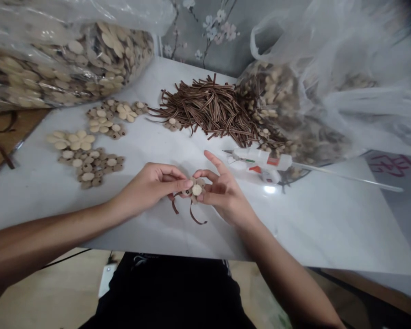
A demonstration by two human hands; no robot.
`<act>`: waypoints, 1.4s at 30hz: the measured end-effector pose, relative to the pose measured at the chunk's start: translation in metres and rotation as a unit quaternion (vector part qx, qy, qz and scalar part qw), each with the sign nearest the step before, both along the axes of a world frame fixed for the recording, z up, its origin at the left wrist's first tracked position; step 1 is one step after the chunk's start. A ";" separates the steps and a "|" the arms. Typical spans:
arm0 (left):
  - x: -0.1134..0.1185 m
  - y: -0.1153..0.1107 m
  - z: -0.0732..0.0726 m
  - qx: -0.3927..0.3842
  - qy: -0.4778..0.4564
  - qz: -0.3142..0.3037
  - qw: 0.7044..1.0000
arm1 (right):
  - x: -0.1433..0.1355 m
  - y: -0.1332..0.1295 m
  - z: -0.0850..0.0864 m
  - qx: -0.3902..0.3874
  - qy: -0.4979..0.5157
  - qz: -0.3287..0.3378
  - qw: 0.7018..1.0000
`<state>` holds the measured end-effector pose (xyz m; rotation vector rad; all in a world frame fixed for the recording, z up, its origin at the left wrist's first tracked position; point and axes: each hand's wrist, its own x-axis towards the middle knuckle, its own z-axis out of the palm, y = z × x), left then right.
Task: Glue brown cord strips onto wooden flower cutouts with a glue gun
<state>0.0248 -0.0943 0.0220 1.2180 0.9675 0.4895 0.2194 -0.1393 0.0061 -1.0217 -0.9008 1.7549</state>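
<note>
Between my two hands, over the white table, is a small beige flower piece (196, 190) with a pale round centre. My left hand (157, 185) pinches its left edge between thumb and fingers. On the other side my right hand (222, 192) grips it with the thumb and a bent finger, while the index finger points up and away. Dark brown strips (196, 217) hang down from the flower. Where they join it is hidden by the fingers. To the left lie several similar flower pieces (92, 167), some grey-beige and some cream.
A heap of brown strips (208, 107) lies at the back of the table (150, 146). Clear plastic bags (71, 68) of flower pieces stand at the back left, others (287, 96) at the right. Glue bottles (277, 160) with thin tips lie right of my hands.
</note>
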 end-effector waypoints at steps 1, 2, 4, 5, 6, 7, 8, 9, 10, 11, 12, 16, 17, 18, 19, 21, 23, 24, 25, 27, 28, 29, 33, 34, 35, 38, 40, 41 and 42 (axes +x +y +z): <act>0.000 0.000 0.000 -0.012 -0.006 0.000 1.000 | 0.000 0.000 0.001 0.003 -0.004 0.003 1.000; 0.000 0.000 0.000 -0.022 -0.012 -0.001 1.000 | 0.000 0.000 0.001 0.006 -0.007 0.005 1.000; 0.001 0.000 -0.001 -0.028 -0.020 -0.004 0.999 | 0.000 0.000 0.003 0.006 -0.005 0.007 1.000; 0.001 0.000 -0.001 -0.026 -0.023 -0.006 0.999 | 0.000 0.000 0.003 0.004 -0.001 0.008 1.000; 0.001 0.000 -0.001 -0.022 -0.025 -0.006 0.999 | 0.000 0.000 0.004 0.001 0.002 0.009 1.000; 0.001 0.000 -0.001 -0.017 -0.027 -0.005 0.999 | 0.000 0.001 0.004 -0.001 0.002 0.010 1.000; 0.001 0.000 -0.001 -0.013 -0.027 -0.005 1.000 | 0.000 0.001 0.004 -0.004 0.000 0.012 1.000; 0.001 0.000 0.000 -0.010 -0.024 -0.005 1.000 | 0.000 0.001 0.004 -0.005 -0.004 0.013 1.000; 0.002 -0.001 0.000 -0.009 -0.021 -0.005 1.000 | 0.000 0.001 0.005 -0.007 -0.009 0.015 1.000; 0.002 -0.001 0.001 -0.007 -0.020 -0.005 1.000 | 0.000 0.001 0.005 -0.008 -0.012 0.016 1.000; 0.001 -0.001 0.002 -0.007 -0.018 -0.006 1.000 | 0.001 0.001 0.004 -0.009 -0.013 0.016 1.000; 0.000 -0.002 0.006 0.003 -0.014 -0.024 1.000 | 0.001 0.001 0.003 -0.021 0.016 0.020 0.999; 0.000 -0.002 0.006 0.011 -0.013 -0.033 0.999 | 0.000 0.001 0.002 -0.023 0.019 0.021 0.999; -0.001 -0.002 0.007 0.025 -0.012 -0.039 0.999 | 0.000 0.001 0.002 -0.021 0.013 0.022 0.999; -0.001 -0.002 0.007 0.045 -0.009 -0.041 0.998 | 0.000 0.000 0.001 -0.012 -0.005 0.017 1.000; -0.001 -0.003 0.006 0.111 0.017 -0.021 0.993 | 0.000 -0.001 0.001 0.028 -0.068 -0.007 0.997; -0.001 -0.004 0.006 0.216 0.070 0.007 0.974 | 0.001 -0.003 0.003 0.088 -0.140 -0.033 0.986; -0.002 -0.005 0.005 0.282 0.105 0.017 0.954 | 0.002 -0.004 0.004 0.118 -0.169 -0.041 0.978; -0.003 -0.005 0.004 0.355 0.141 0.020 0.924 | 0.003 -0.005 0.006 0.139 -0.191 -0.047 0.971; -0.007 -0.007 0.002 0.506 0.212 0.001 0.836 | 0.004 -0.007 0.010 0.140 -0.207 -0.048 0.967; -0.009 -0.007 0.001 0.574 0.242 -0.012 0.782 | 0.004 -0.007 0.012 0.119 -0.200 -0.040 0.972; -0.012 -0.008 0.000 0.633 0.261 -0.028 0.728 | 0.003 -0.008 0.013 0.088 -0.184 -0.025 0.979; -0.018 -0.011 -0.004 0.747 0.269 -0.083 0.602 | -0.003 -0.009 0.014 0.006 -0.102 0.027 0.994; -0.017 -0.011 -0.005 0.752 0.261 -0.090 0.599 | -0.005 -0.009 0.014 0.007 -0.089 0.021 0.996; -0.016 -0.012 -0.005 0.748 0.251 -0.088 0.607 | -0.005 -0.009 0.013 0.010 -0.080 0.013 0.997; -0.011 -0.011 -0.003 0.662 0.221 -0.056 0.714 | -0.004 -0.008 0.012 0.014 -0.070 -0.011 0.997; -0.009 -0.008 0.000 0.541 0.195 -0.030 0.817 | -0.001 -0.007 0.012 0.016 -0.072 -0.027 0.997; -0.008 -0.006 0.002 0.473 0.176 -0.019 0.863 | -0.001 -0.007 0.013 0.018 -0.076 -0.036 0.996; -0.008 -0.003 0.004 0.409 0.151 -0.009 0.900 | 0.000 -0.006 0.013 0.021 -0.080 -0.044 0.996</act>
